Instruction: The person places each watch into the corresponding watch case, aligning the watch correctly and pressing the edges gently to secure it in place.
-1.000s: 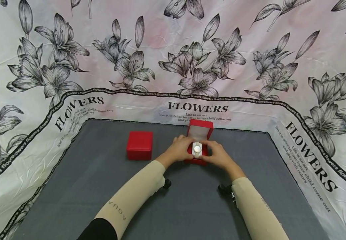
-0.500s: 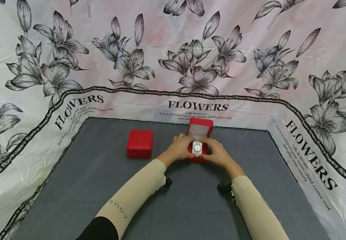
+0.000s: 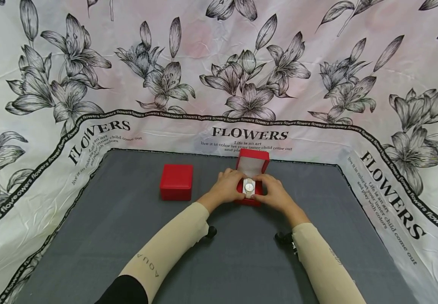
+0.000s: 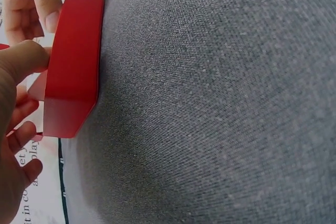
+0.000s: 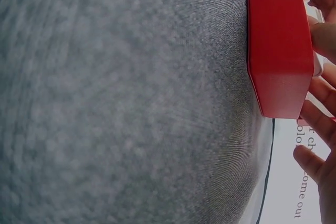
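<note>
A red watch box stands with its lid raised at the far side of the grey mat. On a pale cushion in it sits a wristwatch with a white dial and light strap. My left hand holds the watch with its cushion from the left, thumb at the near end. From the right, my right hand grips it the same way, both thumbs close together. In the left wrist view the box's front wall hides the watch; the right wrist view shows the box side under the fingers.
A second red box, closed, stands to the left of the open one. The grey mat area is bordered by a white flower-printed cloth that rises behind.
</note>
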`<control>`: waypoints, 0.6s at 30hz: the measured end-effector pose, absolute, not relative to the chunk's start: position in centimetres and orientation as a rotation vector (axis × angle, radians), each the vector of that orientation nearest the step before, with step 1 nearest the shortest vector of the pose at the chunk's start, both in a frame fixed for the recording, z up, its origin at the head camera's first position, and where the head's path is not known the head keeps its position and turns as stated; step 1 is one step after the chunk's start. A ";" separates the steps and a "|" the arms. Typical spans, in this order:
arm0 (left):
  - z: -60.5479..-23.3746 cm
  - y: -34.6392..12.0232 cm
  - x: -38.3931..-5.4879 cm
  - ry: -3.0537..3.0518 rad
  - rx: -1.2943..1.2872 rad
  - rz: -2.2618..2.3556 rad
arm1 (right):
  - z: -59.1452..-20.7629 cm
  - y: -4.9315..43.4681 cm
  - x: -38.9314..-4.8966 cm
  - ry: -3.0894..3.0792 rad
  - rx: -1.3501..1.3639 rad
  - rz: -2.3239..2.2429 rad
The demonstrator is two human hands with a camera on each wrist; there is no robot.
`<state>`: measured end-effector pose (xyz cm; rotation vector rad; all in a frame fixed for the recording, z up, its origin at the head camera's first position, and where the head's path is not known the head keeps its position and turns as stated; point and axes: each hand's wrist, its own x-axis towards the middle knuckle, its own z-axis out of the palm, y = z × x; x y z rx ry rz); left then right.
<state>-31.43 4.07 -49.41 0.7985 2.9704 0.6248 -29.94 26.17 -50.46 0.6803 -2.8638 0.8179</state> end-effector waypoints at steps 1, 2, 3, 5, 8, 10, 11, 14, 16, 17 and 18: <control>-49.4 4.1 -31.4 2.974 0.799 0.619 | -50.4 26.2 -29.9 -2.860 0.683 0.815; -49.4 4.0 -31.5 2.977 0.799 0.612 | -50.4 26.2 -29.9 -2.859 0.687 0.807; -49.5 4.0 -31.5 2.979 0.800 0.603 | -50.4 26.2 -29.9 -2.859 0.690 0.796; -49.5 4.0 -31.6 2.982 0.801 0.584 | -50.3 26.2 -30.0 -2.864 0.702 0.770; -49.6 4.0 -31.7 2.977 0.807 0.548 | -50.2 26.2 -30.0 -2.877 0.728 0.722; -49.6 4.0 -31.7 2.973 0.812 0.531 | -50.2 26.3 -30.0 -2.883 0.744 0.701; -49.6 4.0 -31.7 2.969 0.814 0.527 | -50.2 26.3 -29.9 -2.883 0.750 0.694; -49.5 3.9 -31.6 2.960 0.811 0.533 | -50.2 26.3 -29.9 -2.879 0.758 0.689; -49.4 3.9 -31.5 2.954 0.809 0.550 | -50.2 26.4 -29.8 -2.866 0.760 0.694; -49.4 3.8 -31.5 2.953 0.809 0.559 | -50.2 26.5 -29.7 -2.859 0.761 0.697; -49.4 3.8 -31.4 2.953 0.809 0.568 | -50.2 26.6 -29.7 -2.855 0.759 0.704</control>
